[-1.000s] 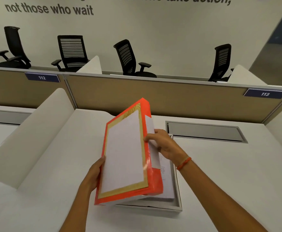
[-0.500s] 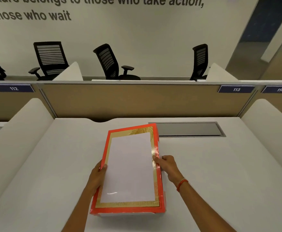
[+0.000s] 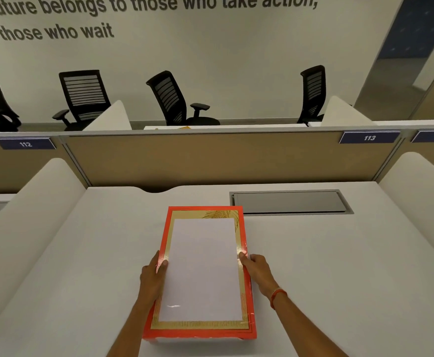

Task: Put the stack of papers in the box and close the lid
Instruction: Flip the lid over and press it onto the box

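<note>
The box lies flat on the white desk (image 3: 326, 266) with its lid (image 3: 201, 269) down over it; the lid is orange with a gold border and a white centre panel. A thin strip of the white box base shows under the lid's near edge. The papers are hidden under the lid. My left hand (image 3: 154, 276) grips the lid's left edge, thumb on top. My right hand (image 3: 258, 271) holds the right edge, thumb on the gold border. An orange band is on my right wrist.
A grey cable hatch (image 3: 290, 202) is set in the desk behind the box to the right. White dividers (image 3: 30, 228) flank the desk on both sides. A tan partition (image 3: 210, 158) closes the back, with black office chairs beyond it.
The lid, tilted up a second ago with the papers visible in the box, has come down flat onto the box. Both hands have slid to the lid's side edges.
</note>
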The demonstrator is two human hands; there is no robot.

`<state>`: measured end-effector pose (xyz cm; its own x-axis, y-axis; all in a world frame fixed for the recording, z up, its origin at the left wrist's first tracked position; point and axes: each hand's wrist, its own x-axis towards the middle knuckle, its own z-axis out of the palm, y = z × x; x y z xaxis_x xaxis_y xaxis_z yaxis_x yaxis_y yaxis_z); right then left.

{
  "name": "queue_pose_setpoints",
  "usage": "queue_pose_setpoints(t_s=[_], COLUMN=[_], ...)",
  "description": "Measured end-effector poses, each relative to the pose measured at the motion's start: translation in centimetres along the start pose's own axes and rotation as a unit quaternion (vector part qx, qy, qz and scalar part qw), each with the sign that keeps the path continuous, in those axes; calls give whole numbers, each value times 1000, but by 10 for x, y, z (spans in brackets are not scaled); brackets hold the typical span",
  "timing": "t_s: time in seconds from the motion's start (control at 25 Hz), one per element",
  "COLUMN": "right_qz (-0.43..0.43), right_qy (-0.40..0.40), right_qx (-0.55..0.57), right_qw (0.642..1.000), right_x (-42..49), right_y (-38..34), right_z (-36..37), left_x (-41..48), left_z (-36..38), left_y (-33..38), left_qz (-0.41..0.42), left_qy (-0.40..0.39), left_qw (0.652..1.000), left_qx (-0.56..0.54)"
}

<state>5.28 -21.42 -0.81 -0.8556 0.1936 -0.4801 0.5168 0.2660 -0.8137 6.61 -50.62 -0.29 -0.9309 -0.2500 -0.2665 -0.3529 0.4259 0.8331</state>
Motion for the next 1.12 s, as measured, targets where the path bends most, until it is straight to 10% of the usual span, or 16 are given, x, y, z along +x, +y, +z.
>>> queue_pose_setpoints(t_s=[0.52,1.12], right_qz=[-59,-246], right_qy=[19,45], right_qx=[-187,-485], right_qw=[980,838], right_x=[10,20], right_y=[-1,15], right_z=[17,23], left_x=[14,24], left_z=[11,19], left_y=[-13,-18], left_qz=[-16,119], left_qy=[15,-25], left_qw=[994,885], left_qx=[103,450])
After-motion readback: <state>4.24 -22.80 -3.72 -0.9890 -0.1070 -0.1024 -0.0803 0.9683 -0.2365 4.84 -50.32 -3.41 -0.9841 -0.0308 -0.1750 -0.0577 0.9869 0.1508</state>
